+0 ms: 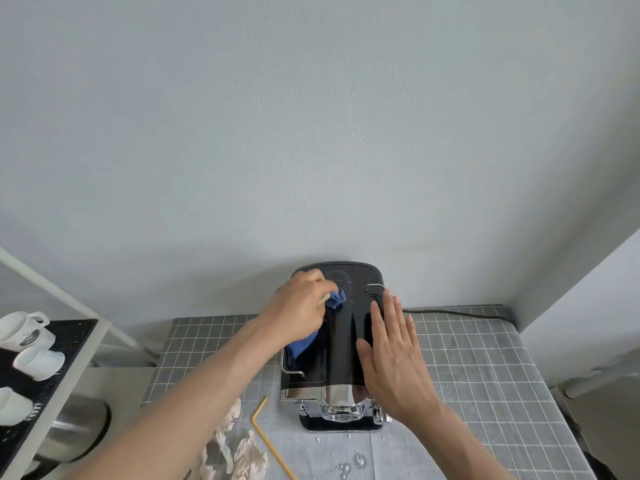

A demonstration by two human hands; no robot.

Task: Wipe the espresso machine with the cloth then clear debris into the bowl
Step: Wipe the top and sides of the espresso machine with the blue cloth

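A black and chrome espresso machine (341, 344) stands on the grey checked tablecloth against the wall. My left hand (299, 306) grips a blue cloth (337, 298) and presses it on the machine's top, left rear part. More of the cloth hangs below my wrist by the left side. My right hand (394, 355) lies flat, fingers straight, on the right side of the machine's top. Crumpled beige paper scraps (239, 445) and a bent yellow straw (266, 438) lie on the cloth-covered table in front left. No bowl is in view.
Water droplets (353, 462) dot the tablecloth (467, 375) before the machine. A black power cord (457, 311) runs along the wall to the right. At the left, a rack holds white mugs (27, 330) on a black mat, with a steel container (81, 424) below.
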